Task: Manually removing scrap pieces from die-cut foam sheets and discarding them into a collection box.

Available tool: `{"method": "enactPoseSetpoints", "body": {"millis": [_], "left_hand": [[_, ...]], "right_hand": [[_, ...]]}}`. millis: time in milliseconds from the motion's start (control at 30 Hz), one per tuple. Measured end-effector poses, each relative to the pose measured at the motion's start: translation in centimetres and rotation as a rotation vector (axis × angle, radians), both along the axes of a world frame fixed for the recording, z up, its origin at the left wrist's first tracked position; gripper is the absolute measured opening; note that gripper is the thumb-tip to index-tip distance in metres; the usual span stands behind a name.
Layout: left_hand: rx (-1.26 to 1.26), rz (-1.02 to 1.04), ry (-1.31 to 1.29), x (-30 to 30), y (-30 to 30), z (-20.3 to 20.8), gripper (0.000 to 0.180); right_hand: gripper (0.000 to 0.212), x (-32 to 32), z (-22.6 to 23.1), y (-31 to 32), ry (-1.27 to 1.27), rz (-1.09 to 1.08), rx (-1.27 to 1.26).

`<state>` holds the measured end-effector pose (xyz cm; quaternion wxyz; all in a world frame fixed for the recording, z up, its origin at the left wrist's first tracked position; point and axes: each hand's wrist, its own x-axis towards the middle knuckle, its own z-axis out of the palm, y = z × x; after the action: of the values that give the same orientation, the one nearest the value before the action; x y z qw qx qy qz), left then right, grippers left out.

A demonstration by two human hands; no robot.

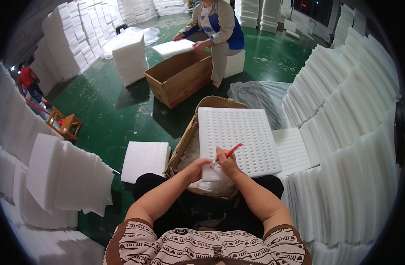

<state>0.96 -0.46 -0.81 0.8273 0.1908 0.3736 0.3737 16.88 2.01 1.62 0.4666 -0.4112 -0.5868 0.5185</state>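
A white foam sheet [255, 132] with rows of round holes lies tilted over an open cardboard box [185, 145] at my lap. My left hand [197, 170] grips the sheet's near left edge, thumb on top. In my right hand [227, 163] is a slim red pen-like tool [234, 150], its lower end close to the holes beside my left thumb. White foam scraps [190, 155] fill the box under the sheet. What the tool's tip touches is too small to tell.
Stacked foam sheets [339, 190] wall in my right side, and another stack [70, 172] stands left. A foam block [145, 161] sits beside the box. Ahead, a seated co-worker [220, 26] holds a white sheet [173, 47] over a larger carton [180, 77]. A wooden stool [70, 126] stands far left.
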Motion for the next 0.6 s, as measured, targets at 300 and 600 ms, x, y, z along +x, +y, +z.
{"method": "enactPoseSetpoints", "body": {"millis": [300,600], "left_hand": [[0.131,0.026,0.229,0.7,-1.5,-1.7,0.039],[0.071,0.113,-0.007,1.0,-2.4,-1.1,0.052]], "right_hand": [[0.041,1.3,-0.4,-2.4,0.079,-0.128,-0.099],[0.040,1.7,-0.6,-3.8,0.027,-0.157,-0.056]]}}
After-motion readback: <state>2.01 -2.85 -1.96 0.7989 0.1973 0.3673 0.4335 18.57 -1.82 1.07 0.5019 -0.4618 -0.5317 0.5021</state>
